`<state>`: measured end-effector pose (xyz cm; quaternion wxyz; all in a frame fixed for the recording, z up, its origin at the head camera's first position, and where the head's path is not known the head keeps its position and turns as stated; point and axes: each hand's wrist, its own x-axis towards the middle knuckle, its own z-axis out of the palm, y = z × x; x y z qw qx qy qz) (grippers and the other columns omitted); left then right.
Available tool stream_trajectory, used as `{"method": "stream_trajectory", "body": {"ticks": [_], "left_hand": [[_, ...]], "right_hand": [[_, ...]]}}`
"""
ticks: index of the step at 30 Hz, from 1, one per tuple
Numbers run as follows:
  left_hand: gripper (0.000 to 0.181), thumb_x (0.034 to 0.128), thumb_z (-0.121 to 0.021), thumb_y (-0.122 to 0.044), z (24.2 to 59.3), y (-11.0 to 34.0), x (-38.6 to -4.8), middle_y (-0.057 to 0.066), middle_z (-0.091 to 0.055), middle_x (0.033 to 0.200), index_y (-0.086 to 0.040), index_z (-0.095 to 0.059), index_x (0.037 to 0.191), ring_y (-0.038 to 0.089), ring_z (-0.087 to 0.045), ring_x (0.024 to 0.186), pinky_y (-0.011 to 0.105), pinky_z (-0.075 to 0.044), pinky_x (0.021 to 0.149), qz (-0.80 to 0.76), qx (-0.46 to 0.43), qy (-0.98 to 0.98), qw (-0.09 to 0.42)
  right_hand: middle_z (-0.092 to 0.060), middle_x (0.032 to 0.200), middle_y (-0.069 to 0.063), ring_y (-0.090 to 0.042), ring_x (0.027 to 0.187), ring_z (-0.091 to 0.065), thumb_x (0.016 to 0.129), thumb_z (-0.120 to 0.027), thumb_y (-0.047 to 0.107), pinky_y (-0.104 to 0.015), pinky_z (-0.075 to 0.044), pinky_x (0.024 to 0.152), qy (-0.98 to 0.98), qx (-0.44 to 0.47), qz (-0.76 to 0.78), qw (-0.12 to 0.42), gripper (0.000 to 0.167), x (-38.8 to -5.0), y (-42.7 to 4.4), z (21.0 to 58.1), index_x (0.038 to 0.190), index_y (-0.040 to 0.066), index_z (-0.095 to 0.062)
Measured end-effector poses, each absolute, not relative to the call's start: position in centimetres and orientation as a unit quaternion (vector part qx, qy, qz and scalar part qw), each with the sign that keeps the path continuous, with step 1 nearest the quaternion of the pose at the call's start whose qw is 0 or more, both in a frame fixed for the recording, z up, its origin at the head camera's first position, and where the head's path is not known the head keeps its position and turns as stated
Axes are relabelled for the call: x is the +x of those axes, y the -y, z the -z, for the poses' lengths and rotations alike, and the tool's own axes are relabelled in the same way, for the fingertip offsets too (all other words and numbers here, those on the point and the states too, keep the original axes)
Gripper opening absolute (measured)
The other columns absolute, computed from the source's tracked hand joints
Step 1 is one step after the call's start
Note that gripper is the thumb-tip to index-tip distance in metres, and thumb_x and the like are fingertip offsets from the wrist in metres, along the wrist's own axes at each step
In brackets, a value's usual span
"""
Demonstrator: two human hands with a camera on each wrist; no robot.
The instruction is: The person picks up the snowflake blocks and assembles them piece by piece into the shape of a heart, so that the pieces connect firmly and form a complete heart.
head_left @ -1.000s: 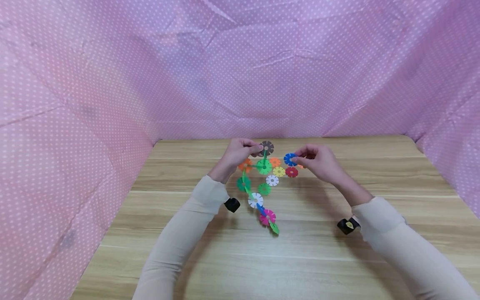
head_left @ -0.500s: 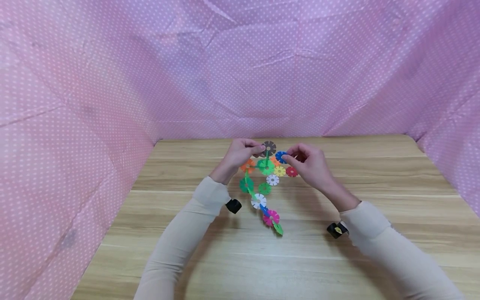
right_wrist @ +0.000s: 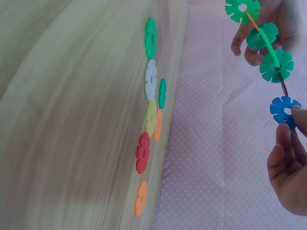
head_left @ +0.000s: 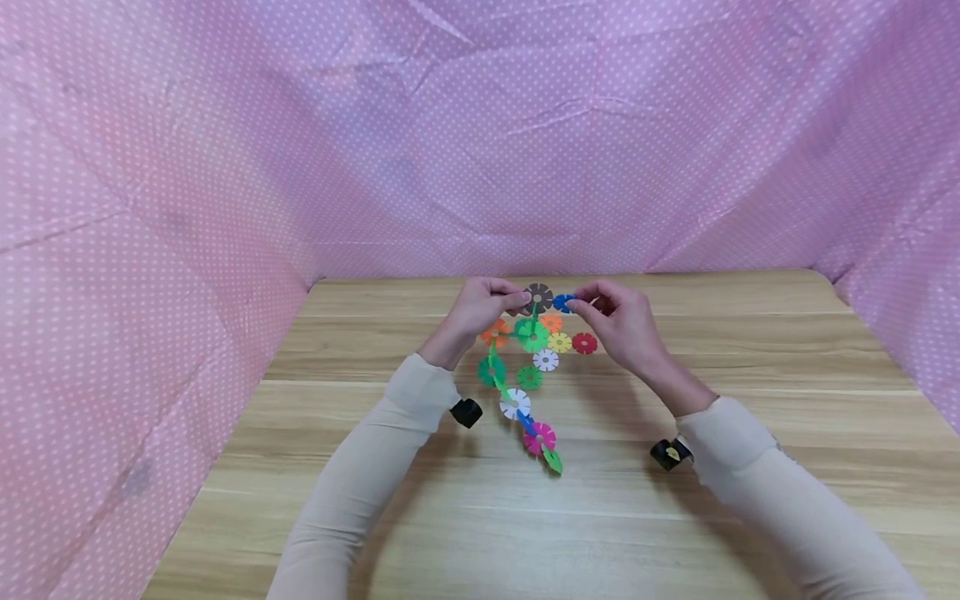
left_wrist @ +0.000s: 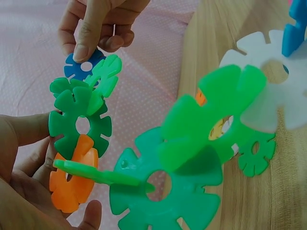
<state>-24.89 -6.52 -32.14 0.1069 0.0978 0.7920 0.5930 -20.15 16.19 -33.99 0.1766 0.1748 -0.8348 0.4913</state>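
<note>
A chain of notched interlocking plastic discs hangs over the table. My left hand (head_left: 480, 302) pinches it at the grey-brown disc (head_left: 543, 306) on its upper end. Below that run green, orange and white discs, then a pink disc (head_left: 540, 438) and a light green one at the lower tip. In my right hand (head_left: 618, 321), thumb and fingers pinch a blue disc (right_wrist: 283, 109). Its edge meets the grey-brown disc, which shows edge-on in the right wrist view. How deep the notches sit in each other I cannot tell.
Loose discs lie flat on the wooden table (head_left: 480, 533): white (head_left: 545, 360), green (head_left: 528, 377), yellow (head_left: 558, 342), red (head_left: 584, 342) and orange (head_left: 551, 322). Another orange disc (right_wrist: 140, 198) shows in the right wrist view. A pink dotted cloth (head_left: 480, 167) hangs behind the table.
My right hand has moved left with the blue disc, up to the grey-brown one. The blue disc has tilted flatter. My left hand and the chain have shifted slightly right.
</note>
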Motion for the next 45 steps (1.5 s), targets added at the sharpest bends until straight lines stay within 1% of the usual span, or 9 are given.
{"method": "stream_trajectory", "body": {"ticks": [3,9,12,17,25,33,36,42,45], "left_hand": [[0.016,0.0962,-0.070,-0.015,32.07,6.46,-24.83,0.024,-0.072,0.103,-0.001,-0.076,0.099,0.028,-0.068,0.090,0.037,-0.052,0.086,-0.592,0.098,-0.793,0.109],[0.016,0.0956,-0.071,-0.016,32.12,6.24,-24.80,0.016,-0.075,0.093,-0.001,-0.076,0.099,0.043,-0.064,0.104,0.052,-0.049,0.097,-0.600,0.093,-0.786,0.120],[0.016,0.0954,-0.072,-0.017,32.12,6.07,-24.70,0.008,-0.075,0.086,-0.002,-0.076,0.099,0.037,-0.066,0.100,0.052,-0.048,0.098,-0.598,0.087,-0.787,0.123],[0.015,0.0954,-0.072,-0.017,32.01,5.95,-24.56,0.005,-0.075,0.085,-0.003,-0.076,0.098,0.026,-0.066,0.091,0.051,-0.049,0.096,-0.595,0.079,-0.791,0.120],[0.016,0.0966,-0.070,-0.017,31.95,6.14,-24.66,0.013,-0.075,0.095,-0.002,-0.076,0.100,0.036,-0.065,0.102,0.045,-0.050,0.092,-0.590,0.086,-0.793,0.125],[0.017,0.0967,-0.070,-0.017,32.18,6.34,-24.75,0.010,-0.075,0.092,-0.002,-0.076,0.102,0.032,-0.066,0.099,0.052,-0.048,0.097,-0.591,0.087,-0.792,0.124],[0.017,0.0964,-0.071,-0.017,32.24,6.42,-24.80,0.007,-0.075,0.089,-0.002,-0.076,0.102,0.034,-0.066,0.101,0.051,-0.049,0.095,-0.594,0.085,-0.791,0.123],[0.014,0.0966,-0.070,-0.017,32.27,6.70,-24.95,0.013,-0.074,0.098,-0.004,-0.076,0.099,0.037,-0.064,0.105,0.035,-0.050,0.081,-0.586,0.078,-0.797,0.119],[0.014,0.0965,-0.070,-0.016,32.31,6.81,-25.03,0.015,-0.074,0.100,-0.004,-0.076,0.100,0.039,-0.063,0.108,0.039,-0.051,0.087,-0.591,0.076,-0.794,0.123]], "right_hand": [[-0.070,0.087,-0.008,-0.022,0.069,-0.056,0.092,-0.074,0.008,-0.018,-0.046,0.059,0.836,0.179,-0.486,0.182,0.011,-20.19,-16.23,33.94,0.102,0.002,-0.073],[-0.072,0.091,-0.008,-0.019,0.075,-0.063,0.091,-0.075,0.005,-0.024,-0.053,0.068,0.830,0.197,-0.487,0.189,0.010,-20.41,-16.14,33.97,0.100,0.001,-0.073],[-0.071,0.090,-0.007,-0.018,0.074,-0.062,0.090,-0.076,0.004,-0.023,-0.053,0.066,0.829,0.205,-0.484,0.192,0.010,-20.41,-15.98,33.91,0.099,0.002,-0.073],[-0.069,0.086,-0.004,-0.018,0.069,-0.058,0.088,-0.077,0.004,-0.019,-0.048,0.059,0.831,0.222,-0.466,0.205,0.007,-20.50,-15.68,33.77,0.095,0.004,-0.075],[-0.068,0.083,-0.002,-0.016,0.068,-0.057,0.089,-0.078,0.012,-0.024,-0.046,0.056,0.852,0.238,-0.404,0.234,0.007,-20.89,-15.73,33.52,0.093,0.007,-0.075],[-0.065,0.073,-0.002,-0.020,0.062,-0.055,0.091,-0.077,0.029,-0.027,-0.043,0.050,0.893,0.188,-0.368,0.180,0.021,-20.82,-15.90,33.43,0.086,0.011,-0.070],[-0.066,0.072,-0.003,-0.019,0.061,-0.054,0.091,-0.077,0.024,-0.026,-0.041,0.048,0.887,0.200,-0.377,0.179,0.016,-20.82,-16.00,33.53,0.087,0.010,-0.070],[-0.071,0.082,-0.004,-0.016,0.064,-0.057,0.090,-0.077,0.005,-0.023,-0.049,0.054,0.865,0.236,-0.394,0.200,0.006,-20.76,-16.24,33.79,0.095,0.005,-0.073],[-0.073,0.085,-0.004,-0.015,0.068,-0.060,0.089,-0.076,0.003,-0.023,-0.052,0.058,0.856,0.251,-0.396,0.217,0.008,-20.78,-16.31,33.81,0.097,0.003,-0.074]]}}
